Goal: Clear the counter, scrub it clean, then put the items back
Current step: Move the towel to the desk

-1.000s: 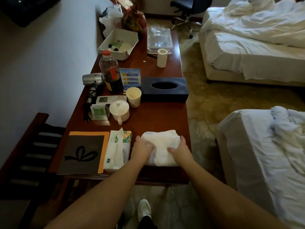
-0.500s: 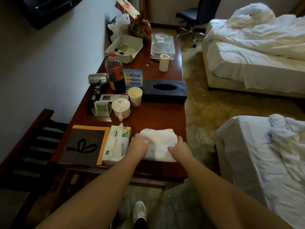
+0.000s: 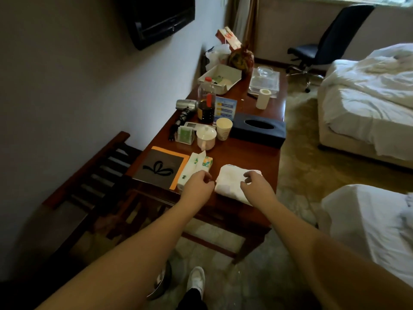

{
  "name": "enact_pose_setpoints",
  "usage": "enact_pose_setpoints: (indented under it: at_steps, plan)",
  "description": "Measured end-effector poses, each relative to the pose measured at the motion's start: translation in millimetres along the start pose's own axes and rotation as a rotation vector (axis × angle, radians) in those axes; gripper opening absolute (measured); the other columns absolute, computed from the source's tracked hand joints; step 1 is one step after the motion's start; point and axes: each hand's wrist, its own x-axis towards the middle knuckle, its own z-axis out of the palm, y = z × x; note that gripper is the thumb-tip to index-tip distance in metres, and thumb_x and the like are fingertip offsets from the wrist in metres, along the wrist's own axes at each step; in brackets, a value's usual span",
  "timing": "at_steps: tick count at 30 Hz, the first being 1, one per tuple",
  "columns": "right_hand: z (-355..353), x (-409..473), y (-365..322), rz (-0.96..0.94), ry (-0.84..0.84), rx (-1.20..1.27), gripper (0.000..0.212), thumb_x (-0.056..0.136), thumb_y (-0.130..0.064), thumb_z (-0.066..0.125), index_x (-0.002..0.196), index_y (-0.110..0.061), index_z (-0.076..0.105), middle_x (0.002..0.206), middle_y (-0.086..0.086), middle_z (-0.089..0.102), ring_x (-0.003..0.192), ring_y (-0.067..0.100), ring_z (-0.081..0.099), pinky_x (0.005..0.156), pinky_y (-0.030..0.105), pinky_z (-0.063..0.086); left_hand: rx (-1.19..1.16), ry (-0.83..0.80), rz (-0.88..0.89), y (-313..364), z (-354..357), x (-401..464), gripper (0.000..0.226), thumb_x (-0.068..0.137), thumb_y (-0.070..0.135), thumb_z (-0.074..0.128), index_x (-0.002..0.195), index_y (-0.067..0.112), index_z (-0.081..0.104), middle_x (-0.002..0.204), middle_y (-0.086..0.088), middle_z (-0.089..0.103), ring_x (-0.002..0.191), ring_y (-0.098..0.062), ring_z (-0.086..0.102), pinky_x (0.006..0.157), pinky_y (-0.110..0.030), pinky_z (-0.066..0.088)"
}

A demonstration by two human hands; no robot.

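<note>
Head view: two hands (image 3: 197, 183) (image 3: 257, 185), one folded towel (image 3: 232, 182), one counter (image 3: 250, 157).

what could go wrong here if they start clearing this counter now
Likely risks:
1. The folded white cloth lies at the near edge of the dark wooden counter; a nudge from the right hand might drop it.
2. The left hand hovers over the white tissue pack; reaching past it could tip the lidded white ceramic cup or the paper cup.
</note>
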Motion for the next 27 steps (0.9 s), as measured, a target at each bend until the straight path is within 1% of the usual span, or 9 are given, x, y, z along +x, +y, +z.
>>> enact_pose_setpoints:
  at_steps: [4,7,10,12,14,17,19,21,27]
  plan:
    - [17,-27,-28,-0.136,-0.03,-0.009,0.035,0.096,-0.022,0.05,0.131,-0.019,0.052,0.121,0.0,0.061,0.071,0.004,0.056,0.054,0.016,0.04,-0.072,0.088,-0.041,-28,-27,-38,0.013,0.096,0.022,0.053,0.107,0.02,0.059,0.099,0.004,0.061,0.08,-0.011,0.058,0.066,-0.031,0.048]
    - [38,-46,-48,-0.237,-0.123,-0.028,0.032,0.096,-0.023,0.05,0.127,-0.021,0.053,0.111,-0.002,0.063,0.075,0.005,0.056,0.063,0.019,0.045,-0.107,0.169,-0.119,-59,-48,-69,0.009,0.095,0.024,0.054,0.103,0.025,0.059,0.093,0.006,0.061,0.079,-0.012,0.06,0.07,-0.034,0.055]
    - [69,-63,-70,-0.327,-0.239,-0.049,0.032,0.095,-0.025,0.051,0.126,-0.018,0.054,0.104,-0.004,0.06,0.083,0.007,0.056,0.071,0.023,0.048,-0.113,0.237,-0.214,-92,-69,-101,0.01,0.095,0.026,0.055,0.103,0.025,0.06,0.094,0.004,0.062,0.081,-0.013,0.06,0.072,-0.034,0.054]
    - [94,-75,-83,-0.375,-0.31,-0.05,0.032,0.095,-0.025,0.051,0.127,-0.019,0.055,0.097,-0.007,0.057,0.078,0.004,0.052,0.064,0.018,0.042,-0.116,0.273,-0.274,-116,-81,-121,0.009,0.095,0.025,0.054,0.103,0.025,0.059,0.093,0.003,0.063,0.078,-0.017,0.062,0.067,-0.032,0.051]
    - [120,-88,-94,-0.405,-0.394,-0.065,0.033,0.096,-0.024,0.049,0.129,-0.019,0.052,0.104,-0.004,0.058,0.076,0.002,0.05,0.06,0.014,0.037,-0.125,0.305,-0.345,-140,-92,-137,0.008,0.096,0.024,0.054,0.103,0.026,0.057,0.091,0.007,0.06,0.074,-0.011,0.06,0.063,-0.028,0.05]
    - [158,-104,-106,-0.409,-0.524,-0.092,0.037,0.097,-0.023,0.049,0.133,-0.018,0.049,0.118,0.001,0.058,0.088,0.008,0.054,0.071,0.019,0.041,-0.151,0.31,-0.464,-178,-107,-152,0.009,0.095,0.025,0.055,0.104,0.026,0.057,0.093,0.006,0.061,0.075,-0.015,0.062,0.064,-0.033,0.052]
    - [184,-109,-109,-0.386,-0.602,-0.092,0.036,0.096,-0.024,0.05,0.131,-0.019,0.05,0.108,-0.003,0.059,0.083,0.007,0.054,0.069,0.018,0.042,-0.172,0.309,-0.529,-202,-116,-159,0.012,0.094,0.026,0.056,0.106,0.024,0.059,0.093,0.003,0.063,0.076,-0.017,0.063,0.06,-0.032,0.051]
    - [210,-113,-114,-0.353,-0.673,-0.11,0.033,0.096,-0.024,0.048,0.129,-0.019,0.051,0.093,-0.007,0.056,0.075,0.005,0.052,0.059,0.016,0.038,-0.182,0.311,-0.575,-224,-125,-163,0.014,0.094,0.027,0.055,0.106,0.022,0.059,0.091,0.002,0.064,0.073,-0.016,0.062,0.057,-0.028,0.048]
    - [284,-102,-133,-0.221,-0.752,-0.198,0.035,0.096,-0.026,0.048,0.129,-0.019,0.052,0.102,-0.005,0.056,0.089,0.012,0.056,0.072,0.022,0.043,-0.222,0.26,-0.662,-296,-150,-143,0.013,0.095,0.027,0.054,0.105,0.021,0.06,0.088,0.0,0.064,0.066,-0.014,0.057,0.053,-0.027,0.04]
